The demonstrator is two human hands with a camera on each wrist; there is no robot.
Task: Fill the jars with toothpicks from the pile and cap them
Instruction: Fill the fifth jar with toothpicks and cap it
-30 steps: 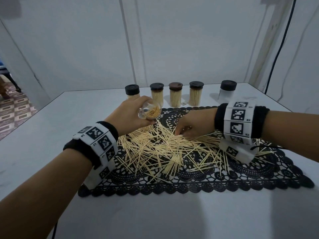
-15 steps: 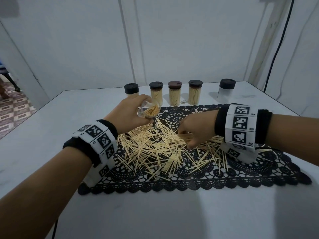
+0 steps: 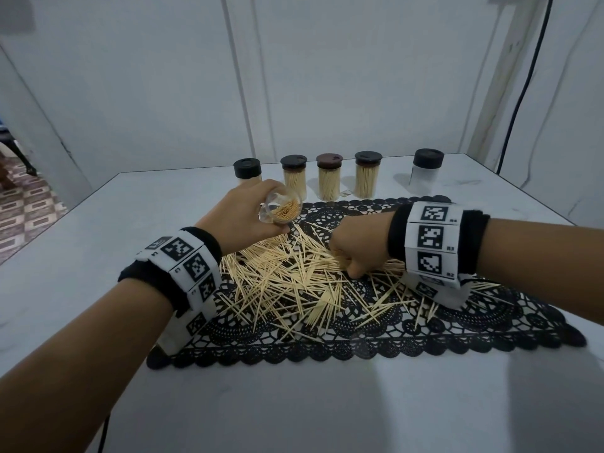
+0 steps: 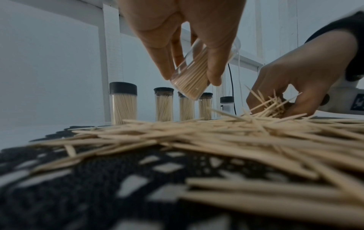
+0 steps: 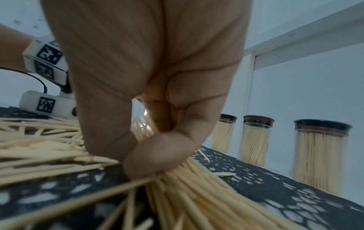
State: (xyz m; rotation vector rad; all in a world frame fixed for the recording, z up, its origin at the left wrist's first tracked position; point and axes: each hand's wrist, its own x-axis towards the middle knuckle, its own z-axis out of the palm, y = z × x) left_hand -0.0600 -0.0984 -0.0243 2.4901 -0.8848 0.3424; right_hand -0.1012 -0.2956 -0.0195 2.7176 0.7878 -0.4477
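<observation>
My left hand (image 3: 242, 217) grips an uncapped clear jar (image 3: 281, 209), tilted with its mouth toward me and partly filled with toothpicks; the same jar (image 4: 197, 73) hangs above the pile in the left wrist view. A loose toothpick pile (image 3: 294, 276) is spread over the black lace mat (image 3: 359, 338). My right hand (image 3: 359, 253) is down in the pile, fingers curled around a bunch of toothpicks (image 5: 189, 186). The right hand (image 4: 295, 87) also shows gathering sticks at the pile's far side.
Along the back of the white table (image 3: 98, 256) stand several capped jars: filled ones (image 3: 328, 181), a partly hidden one (image 3: 247, 170) behind my left hand, and an empty-looking one (image 3: 427, 168) at the right. A black cable (image 3: 519, 93) hangs down the right wall.
My right hand has slid toward me across the pile and closed around a bunch of toothpicks. The left hand and its jar have barely moved.
</observation>
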